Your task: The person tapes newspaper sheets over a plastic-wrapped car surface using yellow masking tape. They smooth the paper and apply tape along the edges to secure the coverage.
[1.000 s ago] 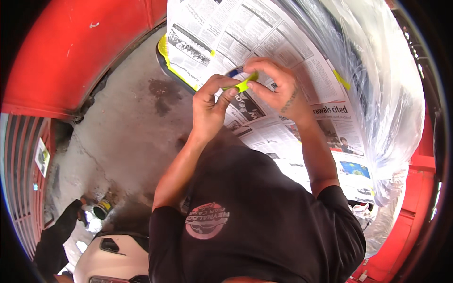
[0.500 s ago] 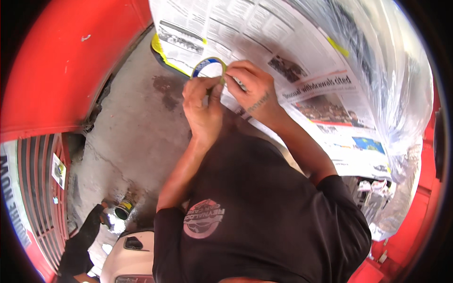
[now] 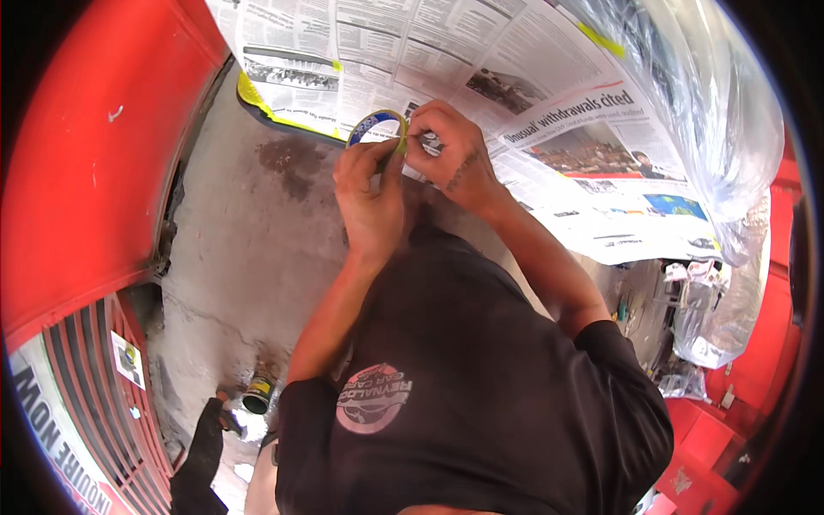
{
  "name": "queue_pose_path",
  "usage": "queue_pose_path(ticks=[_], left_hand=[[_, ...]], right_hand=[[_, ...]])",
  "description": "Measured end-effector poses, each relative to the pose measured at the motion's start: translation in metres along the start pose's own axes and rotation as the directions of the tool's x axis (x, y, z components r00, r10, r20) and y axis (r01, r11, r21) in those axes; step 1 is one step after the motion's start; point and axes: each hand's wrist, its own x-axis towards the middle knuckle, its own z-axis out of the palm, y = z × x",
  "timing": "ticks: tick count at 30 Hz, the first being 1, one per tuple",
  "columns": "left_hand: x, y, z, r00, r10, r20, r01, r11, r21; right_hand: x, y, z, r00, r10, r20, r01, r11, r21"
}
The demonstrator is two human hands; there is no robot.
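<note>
2 bare hands meet in the head view, over the edge of a newspaper-covered surface. The left hand [image 3: 369, 193] grasps a tape roll [image 3: 367, 124], with its thumb and fingers closed on the lower part of the ring, whose blue inner face shows above the knuckles. The right hand [image 3: 453, 154] is curled with its fingertips drawn together at the roll's right side; I cannot tell whether they pinch the tape's end. The newspaper [image 3: 412, 51] lies beyond the hands, with a yellow strip [image 3: 601, 39] near its upper right and yellow tape [image 3: 257, 101] along its left corner. Clear plastic sheeting [image 3: 687, 103] drapes to the right. At left, a red panel [image 3: 94, 172] borders the concrete floor [image 3: 240, 249]. Lower down, a can [image 3: 257, 393] lies tilted near another person's dark sleeve [image 3: 199, 455]. The wearer has a black shirt [image 3: 489, 386].
</note>
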Motion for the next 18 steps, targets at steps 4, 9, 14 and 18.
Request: queue_pose_path(ticks=[4, 9, 14, 18], left_hand=[[0.001, -0.003, -0.015, 0.957, -0.238, 0.163, 0.285, 0.872, -0.399], [0.001, -0.018, -0.012, 0.893, -0.230, 0.387, 0.446, 0.576, -0.685], [-0.011, 0.030, 0.036, 0.967, -0.217, 0.134, 0.255, 0.829, -0.497], [-0.020, 0.037, 0.067, 0.986, 0.078, 0.146, -0.061, 0.991, -0.123]], right_hand=[[-0.008, 0.010, -0.027, 0.987, 0.146, 0.075, -0.162, 0.937, 0.310], [-0.021, 0.021, -0.068, 0.951, 0.191, 0.243, -0.290, 0.823, 0.489], [-0.052, 0.023, -0.086, 0.903, 0.314, 0.294, -0.409, 0.839, 0.359], [-0.073, 0.008, -0.106, 0.948, 0.278, 0.156, -0.314, 0.901, 0.301]])
